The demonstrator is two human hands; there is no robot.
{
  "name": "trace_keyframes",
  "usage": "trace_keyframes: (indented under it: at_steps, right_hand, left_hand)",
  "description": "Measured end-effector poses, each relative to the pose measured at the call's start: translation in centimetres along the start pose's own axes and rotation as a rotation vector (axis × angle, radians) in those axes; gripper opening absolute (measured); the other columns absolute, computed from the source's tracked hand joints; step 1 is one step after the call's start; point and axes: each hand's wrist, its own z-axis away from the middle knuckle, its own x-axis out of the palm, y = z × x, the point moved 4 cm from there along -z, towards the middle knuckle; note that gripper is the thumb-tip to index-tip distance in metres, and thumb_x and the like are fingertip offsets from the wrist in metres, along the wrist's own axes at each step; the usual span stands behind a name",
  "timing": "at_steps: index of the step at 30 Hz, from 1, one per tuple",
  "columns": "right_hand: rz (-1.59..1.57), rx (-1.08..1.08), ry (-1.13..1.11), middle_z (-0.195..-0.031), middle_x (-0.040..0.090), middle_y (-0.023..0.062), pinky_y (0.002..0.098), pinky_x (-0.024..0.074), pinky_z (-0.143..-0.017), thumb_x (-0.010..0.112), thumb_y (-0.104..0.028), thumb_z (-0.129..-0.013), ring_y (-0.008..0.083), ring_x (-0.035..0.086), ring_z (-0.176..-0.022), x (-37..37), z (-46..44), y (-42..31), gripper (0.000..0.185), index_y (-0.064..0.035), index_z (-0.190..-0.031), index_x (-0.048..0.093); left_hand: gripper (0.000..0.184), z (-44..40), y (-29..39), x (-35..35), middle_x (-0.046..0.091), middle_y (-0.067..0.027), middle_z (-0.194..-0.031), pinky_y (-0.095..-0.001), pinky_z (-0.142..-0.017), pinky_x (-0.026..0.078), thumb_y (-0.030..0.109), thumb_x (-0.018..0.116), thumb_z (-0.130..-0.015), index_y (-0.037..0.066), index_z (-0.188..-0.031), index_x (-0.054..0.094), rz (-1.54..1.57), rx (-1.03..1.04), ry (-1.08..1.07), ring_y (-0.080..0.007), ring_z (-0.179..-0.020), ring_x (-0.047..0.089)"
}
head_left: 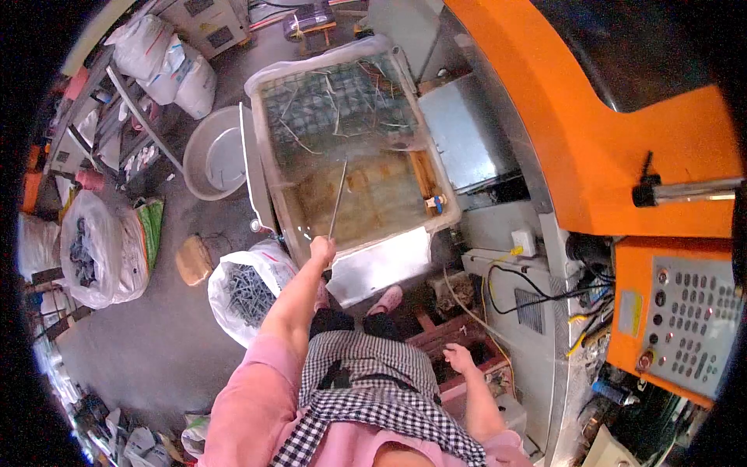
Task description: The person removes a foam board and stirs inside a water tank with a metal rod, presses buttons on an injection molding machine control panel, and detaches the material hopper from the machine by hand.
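Note:
My left hand (323,250) is closed around the near end of a thin metal rod (339,194), which reaches forward over a large rectangular tub (454,204) of murky water. The rod's far tip is at or just above the water; I cannot tell which. Grey, grid-like pieces (311,109) and thin pale strips (336,109) fill the tub's far half. My right hand (460,358) hangs low at my right side with its fingers curled. A small dark spot shows at its fingertips, too small to name.
A white sack of grey plastic pieces (247,294) stands left of my legs, and a round basin (222,156) beside the tub. Another open sack (87,257) sits further left. An orange machine (537,117) with a keypad panel (691,327) and cables (537,300) borders the right.

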Motion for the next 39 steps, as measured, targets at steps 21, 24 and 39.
trace_keyframes:
  at_steps: [21, 24, 39]
  right_hand:
    - [-0.11, 0.047, -0.054, -0.086, 0.065, 0.0124, 0.029, 0.0482, -0.07, 0.058, -0.021, -0.084, 0.0173, 0.063, -0.077, -0.2, -2.1, 0.8, 0.039, -0.0016, -0.117, 0.051]
    - [-0.039, 0.029, -0.03, -0.085, 0.065, 0.0121, 0.0289, 0.0483, -0.07, 0.057, -0.02, -0.085, 0.0174, 0.063, -0.076, -0.1, -2.3, 1.0, 0.038, -0.0014, -0.117, 0.051]
    - [0.037, 0.018, -0.058, -0.087, 0.065, 0.0128, 0.0282, 0.048, -0.07, 0.058, -0.019, -0.084, 0.0168, 0.062, -0.077, 1.0, -4.5, 4.4, 0.039, 0.0005, -0.116, 0.051]
  left_hand:
    - [0.025, 10.5, -2.9, 6.3, 0.06, -0.025, -0.085, -0.044, -0.076, 0.043, 0.021, 0.054, -0.082, 0.0, -0.094, 0.06, 0.364, 0.088, 0.152, -0.0392, -0.085, 0.057]
    - [0.026, 7.8, -3.6, 8.7, 0.06, -0.0189, -0.076, -0.04, -0.068, 0.046, 0.023, 0.054, -0.083, 0.003, -0.098, 0.06, 0.329, 0.103, 0.15, -0.0333, -0.074, 0.059]
    - [0.022, -4.9, 1.4, 10.1, 0.061, -0.0202, -0.076, -0.0399, -0.067, 0.045, 0.022, 0.056, -0.081, 0.003, -0.091, 0.062, 0.623, -0.076, 0.115, -0.0332, -0.073, 0.06]
